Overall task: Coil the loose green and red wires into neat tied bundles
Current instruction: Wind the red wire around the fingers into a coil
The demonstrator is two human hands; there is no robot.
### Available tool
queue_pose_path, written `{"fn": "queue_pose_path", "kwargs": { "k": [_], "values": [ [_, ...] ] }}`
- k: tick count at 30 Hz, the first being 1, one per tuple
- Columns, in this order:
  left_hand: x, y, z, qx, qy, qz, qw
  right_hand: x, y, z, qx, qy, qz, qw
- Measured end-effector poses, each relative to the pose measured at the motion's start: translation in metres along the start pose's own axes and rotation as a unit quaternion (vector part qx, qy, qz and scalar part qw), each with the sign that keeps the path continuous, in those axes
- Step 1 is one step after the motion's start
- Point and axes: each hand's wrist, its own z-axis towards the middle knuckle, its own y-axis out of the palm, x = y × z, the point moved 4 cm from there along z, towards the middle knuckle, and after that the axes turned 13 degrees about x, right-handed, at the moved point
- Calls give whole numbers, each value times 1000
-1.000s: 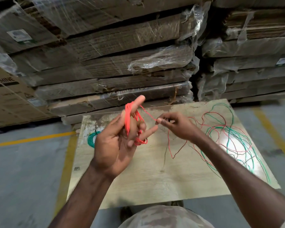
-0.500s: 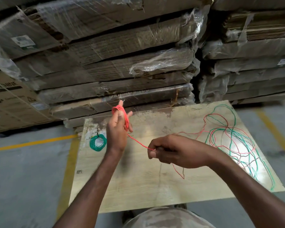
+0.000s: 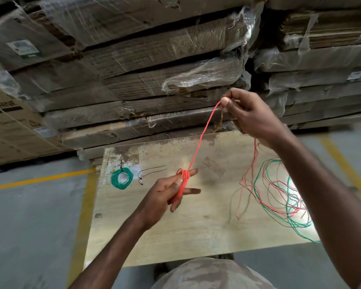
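Red wire (image 3: pixel 204 130) is seen stretched taut between two hands above a pale wooden table (image 3: pixel 175 236) — one end wound in several turns around the extended fingers of the left hand (image 3: pixel 167 195), the other pinched between thumb and forefinger of the raised right hand (image 3: pixel 246 113). The hands are held well apart, the right one high against stacks of flattened, plastic-wrapped cardboard (image 3: pixel 133 69). From below the right hand the strand trails down into a loose tangle of red and green wires (image 3: pixel 279 197) spread over the right side of the table. Near the far left corner a finished green wire coil (image 3: pixel 122 178) is laid flat, bound at its top with a dark tie; just beside it two thin black cable ties (image 3: pixel 150 173) are placed — apart from the coil. A grey floor with yellow lines (image 3: pixel 40 180) is visible around the table.
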Motion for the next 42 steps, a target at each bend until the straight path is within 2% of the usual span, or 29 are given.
{"fn": "queue_pose_path", "kwargs": {
  "k": [3,7,13,16,22,25,29,31,33,35,37,39,42],
  "values": [
    [14,11,-11,-26,-9,-136,990,33,15,13,17,2,-64,998],
    [33,12,-16,3,9,-246,969,73,36,8,-9,39,-88,995],
    [51,1,-12,35,52,-325,944,99,66,-39,-122,60,-119,984],
    [63,-5,-5,58,74,-355,930,107,78,-61,-152,62,-133,977],
    [80,-51,33,155,109,-362,913,103,104,-126,-283,31,-127,950],
    [74,-69,55,188,99,-330,920,83,102,-149,-325,62,-77,941],
    [51,-66,74,218,98,-238,941,46,86,-152,-369,35,-108,922],
    [41,-58,80,231,123,-154,953,27,79,-147,-382,18,-110,917],
    [38,-44,81,234,158,-10,959,8,72,-138,-375,-11,-111,920],
    [35,-30,80,214,180,161,947,-8,60,-123,-328,-44,-104,938],
    [31,-24,77,176,180,273,929,-15,44,-103,-264,-53,-95,958],
    [26,-25,70,137,163,283,935,-13,25,-82,-194,-52,-96,975],
    [13,-26,54,60,83,216,971,0,4,-60,-111,-50,-93,988]
  ]
}}
